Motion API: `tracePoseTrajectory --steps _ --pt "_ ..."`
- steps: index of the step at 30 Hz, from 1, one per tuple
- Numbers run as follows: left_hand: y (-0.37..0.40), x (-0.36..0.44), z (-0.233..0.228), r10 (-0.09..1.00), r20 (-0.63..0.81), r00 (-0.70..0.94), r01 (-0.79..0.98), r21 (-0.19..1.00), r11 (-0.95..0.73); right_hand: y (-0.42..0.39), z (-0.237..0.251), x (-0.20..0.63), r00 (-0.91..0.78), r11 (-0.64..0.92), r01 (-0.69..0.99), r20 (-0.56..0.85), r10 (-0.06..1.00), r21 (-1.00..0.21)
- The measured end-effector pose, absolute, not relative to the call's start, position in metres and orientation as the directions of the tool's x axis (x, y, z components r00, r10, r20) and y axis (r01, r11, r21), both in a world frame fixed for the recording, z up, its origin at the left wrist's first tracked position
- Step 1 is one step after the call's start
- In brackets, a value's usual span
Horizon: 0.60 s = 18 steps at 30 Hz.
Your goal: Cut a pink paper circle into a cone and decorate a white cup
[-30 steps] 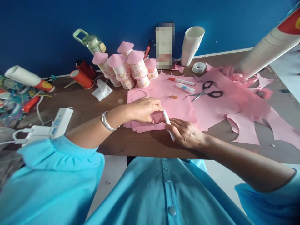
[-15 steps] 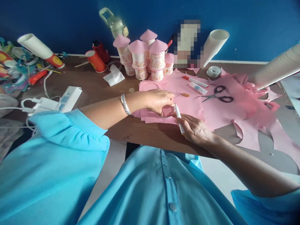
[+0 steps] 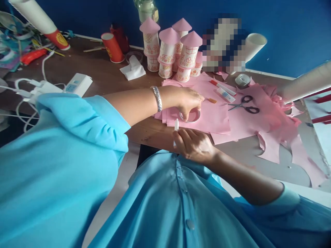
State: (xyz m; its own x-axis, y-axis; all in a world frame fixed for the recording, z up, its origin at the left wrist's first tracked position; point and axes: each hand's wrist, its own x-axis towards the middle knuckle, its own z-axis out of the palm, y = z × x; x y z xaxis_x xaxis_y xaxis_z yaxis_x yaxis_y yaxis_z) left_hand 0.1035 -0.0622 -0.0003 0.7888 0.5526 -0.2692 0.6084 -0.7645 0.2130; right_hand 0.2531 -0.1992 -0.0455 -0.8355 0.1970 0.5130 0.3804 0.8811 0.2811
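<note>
My left hand (image 3: 188, 101) reaches over the stack of pink paper (image 3: 214, 124), its thumb and fingers curled down on a round ring (image 3: 197, 117) that lies flat on the top sheet. What the ring is made of, I cannot tell. Closer to my body, at the table's front edge, my right hand (image 3: 196, 145) is closed round a white marker (image 3: 176, 124) whose tip end points up. A small orange pen cap (image 3: 212, 100) rests on the paper just beyond my left fingers.
Paper-cup towers (image 3: 168, 51) with pink cone roofs stand at the back. To the right lie scissors (image 3: 248, 105), a glue tube (image 3: 225, 94), a red-and-white marker (image 3: 222, 87), a tape roll (image 3: 242, 80) and pink scraps. A white power strip (image 3: 79, 85) with cables is on the left.
My right hand has drawn the marker left and toward my body, away from the ring. My left hand still grips the ring, now more visible. The view has shifted.
</note>
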Motion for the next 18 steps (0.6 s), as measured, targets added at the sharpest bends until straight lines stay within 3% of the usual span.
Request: tracePoseTrajectory --steps 7,11,18 --pt "-0.07 0.104 0.008 0.564 -0.288 0.774 0.618 0.152 -0.771 -0.183 -0.057 0.217 -0.798 0.769 0.576 0.397 0.454 0.279" --pt "-0.072 0.103 0.01 0.561 -0.275 0.781 0.611 0.15 -0.777 -0.178 -0.06 0.21 -0.781 0.716 0.612 0.403 0.478 0.337" --pt "-0.07 0.102 0.006 0.56 -0.258 0.787 0.606 0.155 -0.78 -0.176 -0.06 0.208 -0.754 0.731 0.64 0.377 0.538 0.238"
